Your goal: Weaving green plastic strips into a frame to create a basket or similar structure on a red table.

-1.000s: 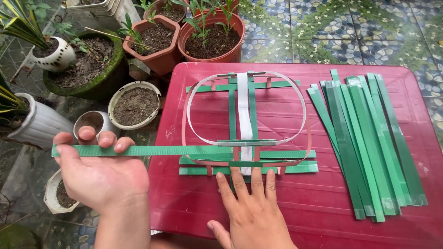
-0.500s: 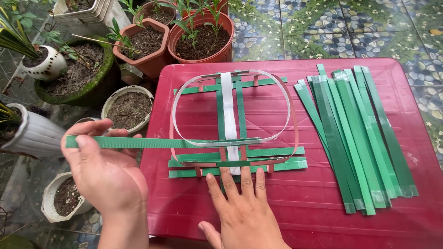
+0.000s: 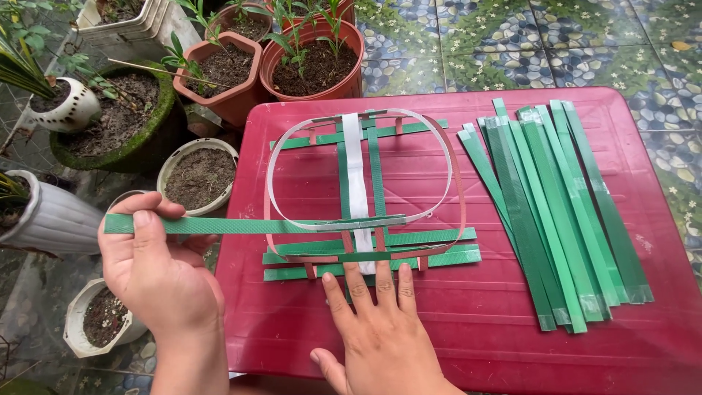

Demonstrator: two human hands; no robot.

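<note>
The left hand [image 3: 157,274] pinches one green strip [image 3: 248,226] near its left end, the thumb on top and the other fingers curled under it, and holds it level so that its far end lies across the woven frame [image 3: 362,194] on the red table [image 3: 468,344]. The strip passes under the white oval band [image 3: 292,146] at the frame's left side and reaches to the white upright strip [image 3: 357,168] in the middle. The right hand [image 3: 380,333] lies flat on the table just below the frame, fingers spread a little, and the fingertips press on the lower edge, where two other green cross strips [image 3: 431,245] lie. The weave is loose, so the risks appear to be small but real. If the pressing hand lifts or slides, the upright strips can shift sideways and the rows may lose their order. If the held strip is pushed too fast, it may go over an upright where it should go under, or push the oval band out of its place. Its long free part can also twist or bend. The pile of spare green strips [image 3: 563,212] lies at the right, well apart from both hands, and several flower pots [image 3: 314,66] stand beyond the table edge.
</note>
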